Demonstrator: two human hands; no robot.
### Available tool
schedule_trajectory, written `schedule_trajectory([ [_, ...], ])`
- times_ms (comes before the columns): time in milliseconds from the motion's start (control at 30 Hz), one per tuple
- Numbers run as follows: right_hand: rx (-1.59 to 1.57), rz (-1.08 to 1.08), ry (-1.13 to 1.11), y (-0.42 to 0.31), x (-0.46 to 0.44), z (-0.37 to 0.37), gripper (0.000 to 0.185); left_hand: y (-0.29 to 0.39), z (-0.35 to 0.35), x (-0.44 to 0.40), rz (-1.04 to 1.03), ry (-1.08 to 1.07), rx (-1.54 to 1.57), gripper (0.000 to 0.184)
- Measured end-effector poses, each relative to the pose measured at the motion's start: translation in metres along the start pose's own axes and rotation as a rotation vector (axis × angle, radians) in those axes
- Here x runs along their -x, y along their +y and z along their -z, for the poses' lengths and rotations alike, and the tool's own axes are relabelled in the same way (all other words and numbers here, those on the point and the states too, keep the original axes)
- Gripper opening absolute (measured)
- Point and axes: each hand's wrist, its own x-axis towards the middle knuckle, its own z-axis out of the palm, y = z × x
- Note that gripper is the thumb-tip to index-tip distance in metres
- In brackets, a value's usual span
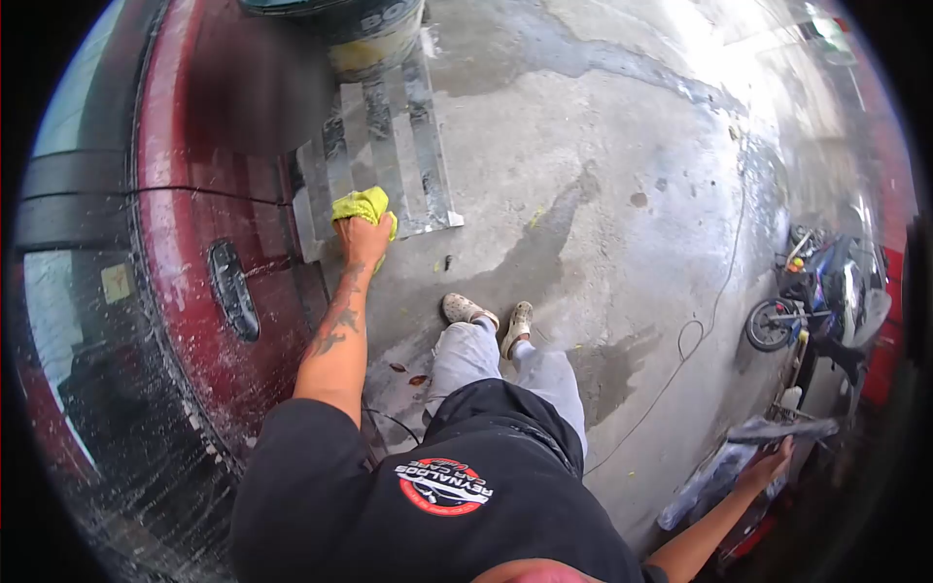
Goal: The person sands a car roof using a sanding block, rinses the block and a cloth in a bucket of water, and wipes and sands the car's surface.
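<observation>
My left hand (363, 239) is closed round a crumpled yellow cloth (362, 205), out in front of the wet red car door (248, 369). The black door handle (234, 291) lies to the left of my forearm. Far to the right, my right hand (768, 468) is closed at a dark, flat, long item (783, 430); its kind I cannot make out. Greyish, plastic-looking material (705, 486) hangs beside that hand.
A large dark bucket (374, 39) stands on a slatted platform (418, 126) ahead. A motorbike (826, 301) is parked at the right. A thin cable (671, 374) runs across the damp concrete floor (622, 223). Several water streaks mark the car's dark windows (87, 379).
</observation>
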Motion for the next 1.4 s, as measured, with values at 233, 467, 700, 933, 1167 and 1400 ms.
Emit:
schedule_trajectory([
  [233,0.513,-0.433,0.022,0.177,0.091,0.108,0.047,-0.013,0.016,-0.003,0.255,0.067,-0.020,0.041],
  [467,0.704,-0.756,0.166,0.275,0.202,0.199,0.023,-0.051,0.021,-0.044,0.368,-0.173,-0.035,0.057],
  [700,0.588,-0.483,-0.018,0.246,0.173,0.169,0.020,-0.090,0.001,-0.063,0.357,-0.211,0.160,0.057],
  [933,0.542,-0.283,-0.086,0.220,0.102,0.174,0.047,-0.087,-0.002,-0.060,0.300,-0.213,0.113,0.059],
  [1167,0.623,-0.213,-0.091,0.214,0.113,0.167,0.048,-0.066,0.001,-0.021,0.300,-0.229,0.092,0.059],
  [1400,0.611,-0.366,-0.216,0.270,0.101,0.223,0.061,-0.041,-0.001,0.024,0.327,-0.230,0.181,0.061],
])
